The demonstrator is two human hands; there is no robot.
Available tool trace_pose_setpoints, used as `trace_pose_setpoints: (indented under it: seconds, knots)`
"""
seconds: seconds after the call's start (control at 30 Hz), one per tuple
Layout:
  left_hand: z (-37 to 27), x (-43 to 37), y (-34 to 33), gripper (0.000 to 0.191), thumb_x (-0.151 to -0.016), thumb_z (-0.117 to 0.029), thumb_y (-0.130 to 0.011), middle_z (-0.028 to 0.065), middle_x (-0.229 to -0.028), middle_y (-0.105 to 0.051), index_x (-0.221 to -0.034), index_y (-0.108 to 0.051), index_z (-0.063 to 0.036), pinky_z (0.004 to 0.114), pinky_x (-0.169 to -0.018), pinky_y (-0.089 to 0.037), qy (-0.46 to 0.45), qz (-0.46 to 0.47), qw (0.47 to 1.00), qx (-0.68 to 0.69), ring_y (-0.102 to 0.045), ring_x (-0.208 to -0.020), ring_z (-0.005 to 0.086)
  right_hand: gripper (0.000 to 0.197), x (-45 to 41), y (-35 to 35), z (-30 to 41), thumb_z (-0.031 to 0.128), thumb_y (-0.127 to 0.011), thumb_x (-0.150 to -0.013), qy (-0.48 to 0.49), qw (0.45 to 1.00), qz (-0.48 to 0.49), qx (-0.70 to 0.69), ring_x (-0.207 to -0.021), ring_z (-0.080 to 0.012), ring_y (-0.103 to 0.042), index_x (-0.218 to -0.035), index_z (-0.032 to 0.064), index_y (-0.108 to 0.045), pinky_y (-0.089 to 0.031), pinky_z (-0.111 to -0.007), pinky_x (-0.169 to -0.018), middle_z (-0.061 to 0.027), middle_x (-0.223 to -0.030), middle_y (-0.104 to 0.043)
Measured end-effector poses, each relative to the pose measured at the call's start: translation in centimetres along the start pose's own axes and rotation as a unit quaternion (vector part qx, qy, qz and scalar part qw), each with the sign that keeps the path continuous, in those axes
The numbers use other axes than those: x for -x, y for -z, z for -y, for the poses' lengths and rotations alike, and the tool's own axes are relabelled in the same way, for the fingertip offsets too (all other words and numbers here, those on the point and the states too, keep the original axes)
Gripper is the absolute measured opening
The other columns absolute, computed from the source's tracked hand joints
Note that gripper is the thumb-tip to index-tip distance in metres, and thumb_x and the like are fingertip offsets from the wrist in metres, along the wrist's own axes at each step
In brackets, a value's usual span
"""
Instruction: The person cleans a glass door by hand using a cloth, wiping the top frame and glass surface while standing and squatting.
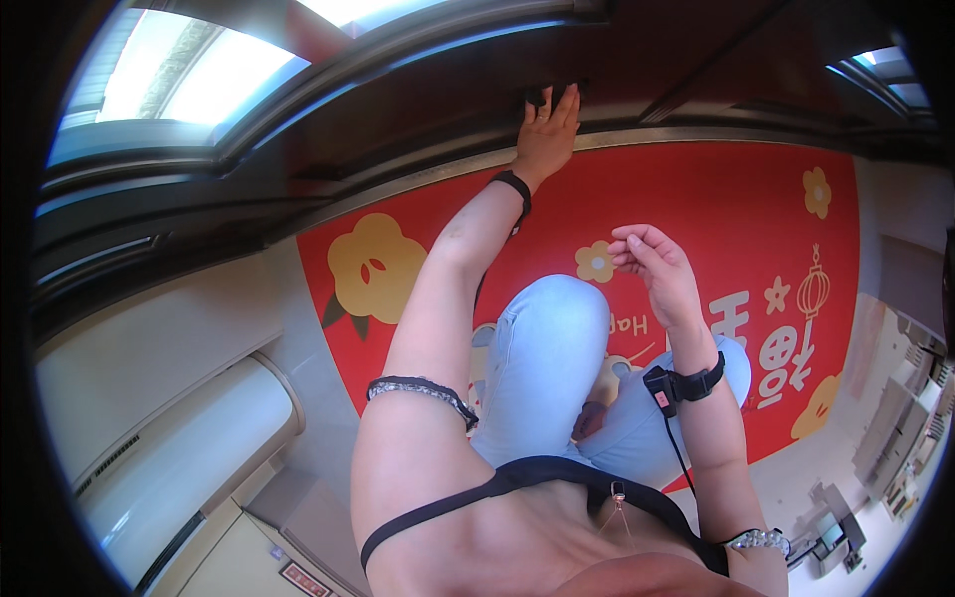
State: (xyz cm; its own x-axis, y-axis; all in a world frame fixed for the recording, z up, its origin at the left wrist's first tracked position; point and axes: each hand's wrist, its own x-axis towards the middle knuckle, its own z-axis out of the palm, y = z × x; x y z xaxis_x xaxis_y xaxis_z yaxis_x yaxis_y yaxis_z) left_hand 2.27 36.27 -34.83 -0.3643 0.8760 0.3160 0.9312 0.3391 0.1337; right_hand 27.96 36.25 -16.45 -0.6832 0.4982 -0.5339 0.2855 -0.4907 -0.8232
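My left hand [548, 134] reaches up to a dark door panel [418, 97]. Its fingers are stretched out and spread over a small black fitting [536, 97]; the fingertips are hard to make out against it. A ring and a black wristband are on that arm. My right hand [658, 269] is raised over the red floor mat [671, 186], touching nothing visible. Its fingers are loosely curled, with the thumb against them, and nothing shows in the grasp. Around the right wrist is a black strap with a small device [661, 391] and a cable.
My bent knees [556, 321] in light blue jeans are over the mat. A metal threshold strip [627, 138] runs along the door's foot. A rounded white appliance [216, 448] stands at the left. Glass panes [186, 67] are at the upper left; grey and white furnishings [895, 433] lie far right.
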Motion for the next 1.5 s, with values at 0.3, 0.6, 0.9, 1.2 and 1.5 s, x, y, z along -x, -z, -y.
trace_pose_setpoints:
  seconds: [0.3,0.6,0.9,1.2,1.5]
  knots:
    - [5.6,2.6,6.3,0.068,-0.094,-0.006,-0.049,-0.0032,-0.145,-0.054,-0.157,-0.032,-0.0259,0.031,-0.115,-0.038,-0.115,0.144,0.975,-0.123,-0.058,-0.123,0.0119,0.023,1.5,-0.3,-0.7,0.016,-0.05,-0.105,-0.011,1.0,0.001,-0.003,-0.089,-0.0115,-0.064,-0.117,0.0045,-0.066,-0.051,-0.026,-0.084,-0.0044,-0.1,-0.071]
    - [16.3,14.8,8.9,0.057,-0.099,-0.03,-0.054,0.0055,-0.152,-0.048,-0.154,-0.04,-0.0252,0.054,-0.11,-0.04,0.095,0.067,0.967,-0.227,-0.048,-0.136,0.0367,0.024,2.3,-1.1,-1.2,0.018,-0.051,-0.106,-0.001,1.0,0.019,0.0,-0.094,-0.0148,-0.065,-0.116,0.0044,-0.067,-0.053,-0.029,-0.088,-0.0062,-0.1,-0.07]
    - [19.8,13.4,8.9,0.093,-0.104,-0.047,-0.045,0.0483,-0.153,0.004,-0.14,-0.013,0.0314,0.053,-0.123,-0.012,0.406,-0.252,0.878,-0.009,-0.003,-0.145,0.0613,0.023,1.2,-2.3,-1.7,0.016,-0.05,-0.105,-0.005,1.0,0.025,0.001,-0.089,-0.0108,-0.064,-0.117,0.0037,-0.066,-0.05,-0.025,-0.082,-0.0044,-0.099,-0.071]
    - [19.4,14.1,8.3,0.083,-0.105,-0.048,-0.038,0.0414,-0.155,-0.006,-0.145,-0.016,0.0213,0.05,-0.113,-0.037,0.53,-0.238,0.811,0.064,-0.034,-0.137,0.0554,0.023,1.0,-1.4,-1.0,0.015,-0.05,-0.105,0.003,1.0,0.023,0.021,-0.09,-0.0113,-0.064,-0.117,0.0048,-0.066,-0.05,-0.025,-0.083,-0.0042,-0.099,-0.071]
    - [18.2,15.7,10.2,0.042,-0.098,-0.036,-0.054,0.0237,-0.123,-0.053,-0.118,-0.053,0.0011,0.053,-0.091,-0.049,0.468,-0.047,0.866,-0.169,-0.057,-0.112,0.0425,0.023,2.0,-0.2,1.1,0.016,-0.05,-0.105,0.019,0.999,0.025,0.007,-0.092,-0.0121,-0.064,-0.117,0.0044,-0.066,-0.05,-0.027,-0.087,-0.0049,-0.101,-0.071]
